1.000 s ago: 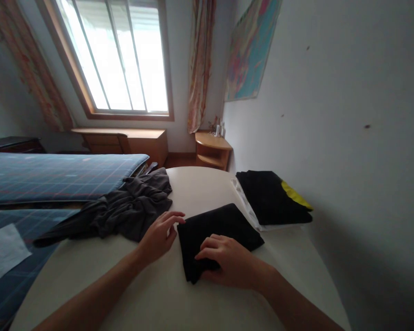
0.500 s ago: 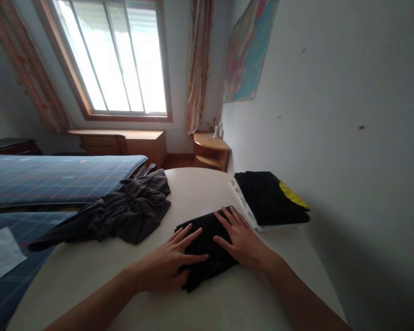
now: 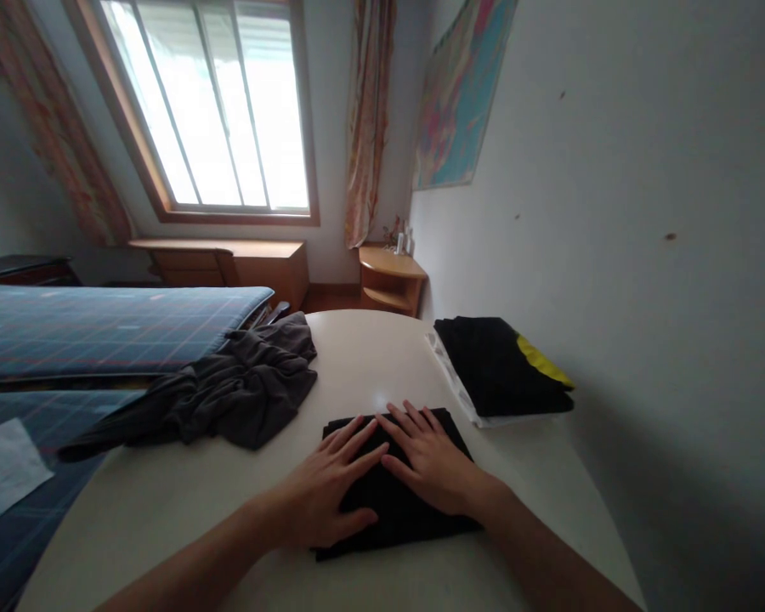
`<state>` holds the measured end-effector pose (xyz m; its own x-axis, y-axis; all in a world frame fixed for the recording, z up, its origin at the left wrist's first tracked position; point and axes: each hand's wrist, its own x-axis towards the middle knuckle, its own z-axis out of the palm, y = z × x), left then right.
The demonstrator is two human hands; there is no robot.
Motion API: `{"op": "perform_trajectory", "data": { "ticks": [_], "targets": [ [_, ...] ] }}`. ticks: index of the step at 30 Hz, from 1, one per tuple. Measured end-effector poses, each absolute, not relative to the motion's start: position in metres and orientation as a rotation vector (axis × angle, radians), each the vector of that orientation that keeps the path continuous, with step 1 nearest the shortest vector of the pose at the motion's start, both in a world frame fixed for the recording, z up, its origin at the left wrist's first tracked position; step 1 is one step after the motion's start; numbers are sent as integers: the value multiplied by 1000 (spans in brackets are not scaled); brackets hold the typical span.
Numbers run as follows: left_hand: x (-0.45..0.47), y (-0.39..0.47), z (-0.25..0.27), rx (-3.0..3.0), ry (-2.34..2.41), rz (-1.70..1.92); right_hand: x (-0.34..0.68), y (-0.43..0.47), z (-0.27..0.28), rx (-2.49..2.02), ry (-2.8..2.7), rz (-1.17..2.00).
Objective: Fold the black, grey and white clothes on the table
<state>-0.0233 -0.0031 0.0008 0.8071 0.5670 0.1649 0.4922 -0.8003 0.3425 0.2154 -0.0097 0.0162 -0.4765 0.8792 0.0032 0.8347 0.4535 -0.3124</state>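
A folded black garment (image 3: 414,514) lies flat on the white round table (image 3: 363,348) right in front of me. My left hand (image 3: 331,489) rests palm down on its left half, fingers spread. On its upper middle and right side lies my right hand (image 3: 427,463), also flat with fingers apart. The two hands nearly meet at the fingertips. What kind of garment it is, I cannot tell. Farther right is a stack of folded clothes (image 3: 490,365), black with a yellow patch on top and white beneath. Crumpled dark grey clothing (image 3: 248,382) lies at the table's left edge.
The grey clothing hangs over onto a blue plaid mattress (image 3: 102,331) at the left, where a white paper sheet (image 3: 9,463) lies. A wall (image 3: 650,340) runs along the right. Behind the table stand a corner shelf (image 3: 392,263) and a wooden desk (image 3: 268,251) below the window.
The black garment now lies squarer to me and shows a wider shape. My right hand has shifted left and down, closer to my left hand. The other clothes have stayed put.
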Motion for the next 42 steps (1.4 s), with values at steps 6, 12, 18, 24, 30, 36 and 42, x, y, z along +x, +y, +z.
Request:
{"op": "perform_trajectory", "data": {
  "ticks": [6, 12, 18, 24, 30, 36, 42],
  "targets": [
    [-33, 2, 11, 2762, 720, 307, 218, -11, 27, -1530, -2451, 409],
    [-40, 9, 22, 2861, 597, 404, 221, -7, 34, -1710, -2212, 505],
    [-26, -15, 37, 2835, 434, 250, 231, -9, 36, -1715, -2184, 671],
    [-13, -22, 19, 2844, 458, 220, 241, -4, 25, -1824, -2062, 591],
    [-16, -3, -11, 2879, 792, 402, 247, 10, 15, -1808, -1792, 784],
    [-18, 12, -20, 2732, 994, 547, 244, 17, 7, -1604, -1767, 760],
    [-25, 24, -20, 2669, 1092, 720, 245, 24, 16, -1574, -1867, 652]
  ]
}}
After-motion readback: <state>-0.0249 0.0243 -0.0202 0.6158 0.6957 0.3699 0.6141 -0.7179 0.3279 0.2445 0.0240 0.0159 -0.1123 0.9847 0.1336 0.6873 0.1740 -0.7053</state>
